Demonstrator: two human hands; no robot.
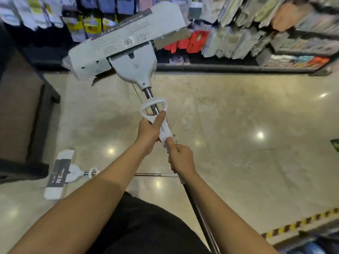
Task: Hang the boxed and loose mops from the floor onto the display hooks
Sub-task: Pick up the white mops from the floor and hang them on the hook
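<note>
My left hand point(149, 132) and right hand point(180, 158) both grip the boxed mop point(128, 43); I'd steady its head, upper centre, before seeking a hook

Both bare forearms reach forward and converge toward the middle. The left hand point(149, 132) is the farther one, its fingers curled round the white lever of the mop point(161, 129), thumb stretched along the top toward the ring. The right hand point(180, 158) sits just behind and below it, closed in a fist round the same shaft, knuckles up, thumb pointing forward. The two hands are almost touching. Both wrists are straight.
</note>
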